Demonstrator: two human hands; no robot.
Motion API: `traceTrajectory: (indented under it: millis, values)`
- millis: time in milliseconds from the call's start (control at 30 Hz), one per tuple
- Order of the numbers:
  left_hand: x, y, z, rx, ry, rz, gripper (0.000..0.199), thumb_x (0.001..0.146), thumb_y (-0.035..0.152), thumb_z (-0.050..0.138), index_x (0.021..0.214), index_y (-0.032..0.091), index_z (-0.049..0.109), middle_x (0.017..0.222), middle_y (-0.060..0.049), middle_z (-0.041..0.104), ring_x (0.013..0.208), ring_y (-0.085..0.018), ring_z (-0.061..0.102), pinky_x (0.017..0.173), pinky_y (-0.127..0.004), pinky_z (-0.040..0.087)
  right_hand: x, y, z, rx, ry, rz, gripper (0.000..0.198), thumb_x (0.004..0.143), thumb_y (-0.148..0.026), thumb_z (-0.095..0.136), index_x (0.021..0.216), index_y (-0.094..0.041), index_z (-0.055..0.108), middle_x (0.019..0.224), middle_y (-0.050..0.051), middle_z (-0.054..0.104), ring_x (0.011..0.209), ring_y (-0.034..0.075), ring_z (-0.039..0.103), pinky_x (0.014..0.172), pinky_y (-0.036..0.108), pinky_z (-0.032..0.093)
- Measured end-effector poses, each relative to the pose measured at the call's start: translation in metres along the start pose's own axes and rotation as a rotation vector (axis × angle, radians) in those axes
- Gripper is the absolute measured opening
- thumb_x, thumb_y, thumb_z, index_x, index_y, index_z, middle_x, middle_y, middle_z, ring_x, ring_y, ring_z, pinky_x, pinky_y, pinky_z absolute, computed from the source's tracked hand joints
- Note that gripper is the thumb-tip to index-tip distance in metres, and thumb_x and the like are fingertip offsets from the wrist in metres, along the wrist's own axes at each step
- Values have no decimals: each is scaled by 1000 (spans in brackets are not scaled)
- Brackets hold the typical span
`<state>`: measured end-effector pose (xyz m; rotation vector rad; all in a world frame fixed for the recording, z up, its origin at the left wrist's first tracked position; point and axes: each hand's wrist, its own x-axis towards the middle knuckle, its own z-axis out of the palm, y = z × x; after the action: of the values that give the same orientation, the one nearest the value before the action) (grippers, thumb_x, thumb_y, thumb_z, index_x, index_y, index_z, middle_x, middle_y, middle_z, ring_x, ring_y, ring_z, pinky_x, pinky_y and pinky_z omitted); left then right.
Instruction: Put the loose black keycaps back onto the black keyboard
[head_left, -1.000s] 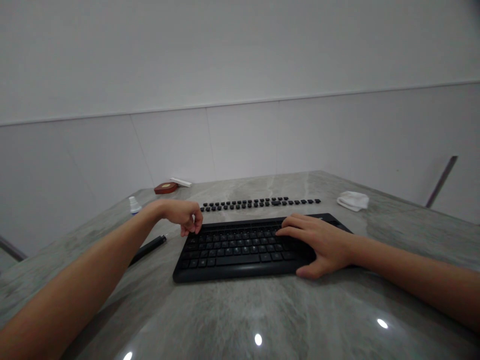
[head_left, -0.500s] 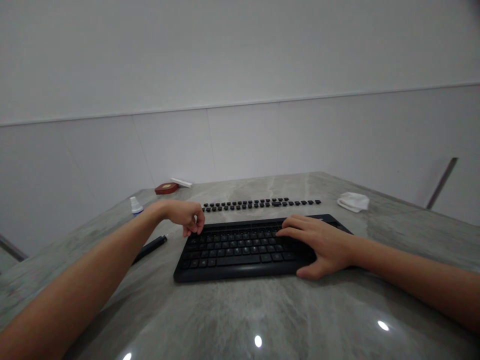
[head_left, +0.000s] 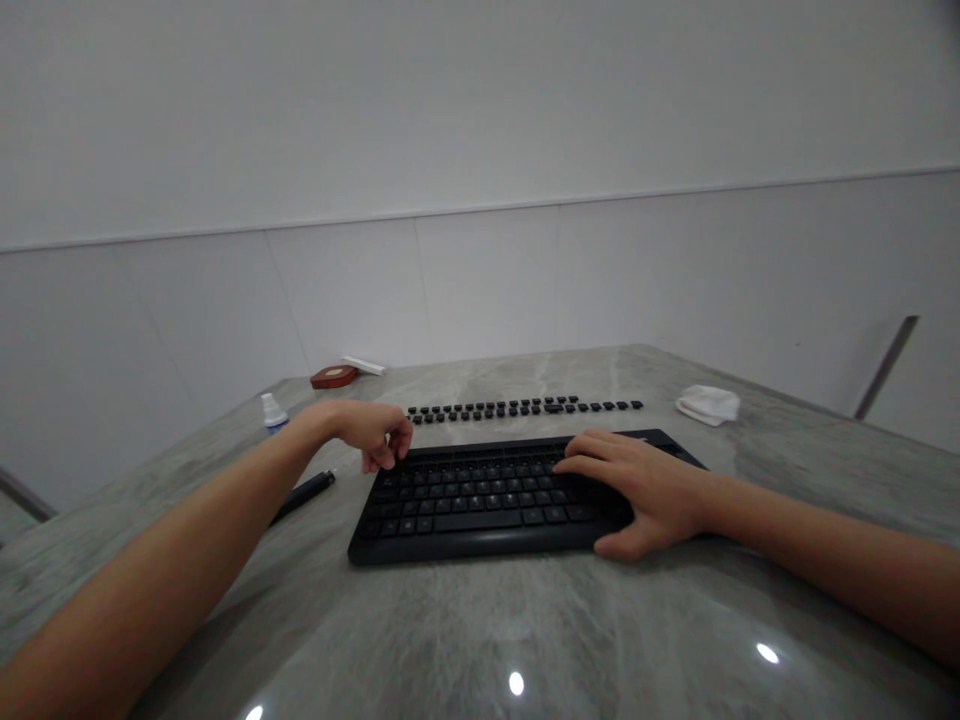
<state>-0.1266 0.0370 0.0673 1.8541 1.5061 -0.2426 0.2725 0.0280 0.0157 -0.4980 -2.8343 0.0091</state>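
A black keyboard [head_left: 480, 541] lies on the grey marbled table in front of me. My left hand [head_left: 381, 438] is at its upper left corner, wrist bent, with the fingers curled down and pinched together. Whatever is between those fingertips is hidden or too small to make out. My right hand [head_left: 637, 490] rests spread over the right part of the keyboard, fingers on the keys and thumb at the front edge. Behind the keyboard, loose black keycaps [head_left: 501, 413] stand in two rows. The upper key rows look bare of caps.
At the left are a black pen-like tool [head_left: 304, 494] and a white-capped bottle [head_left: 273, 411], partly behind my forearm. Farther back lie a reddish-brown case [head_left: 334, 376] and a white strip [head_left: 364, 365]. A folded white cloth [head_left: 707, 403] is at the right. A wall stands behind the table.
My left hand's fingers have shifted very slightly at the keyboard's upper left corner. My right hand stays where it was, and the keyboard has not visibly moved.
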Motion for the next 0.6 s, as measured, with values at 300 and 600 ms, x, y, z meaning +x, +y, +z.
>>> traceTrajectory:
  millis: [300, 600]
  values:
    - [-5, 10, 2, 149, -2, -71, 3, 69, 14, 60, 72, 15, 60, 54, -1, 61, 53, -18, 63, 54, -27, 53, 1, 0, 0, 3, 0, -2, 73, 65, -52, 69, 124, -13, 55, 112, 15, 55, 100, 28, 54, 89, 46, 46]
    - [-10, 20, 5, 219, -2, -96, 3, 71, 12, 57, 72, 14, 58, 52, 0, 59, 50, -15, 61, 52, -22, 47, 0, 1, 1, 0, 8, -3, 73, 65, -52, 69, 126, -14, 54, 113, 14, 54, 100, 28, 54, 90, 46, 45]
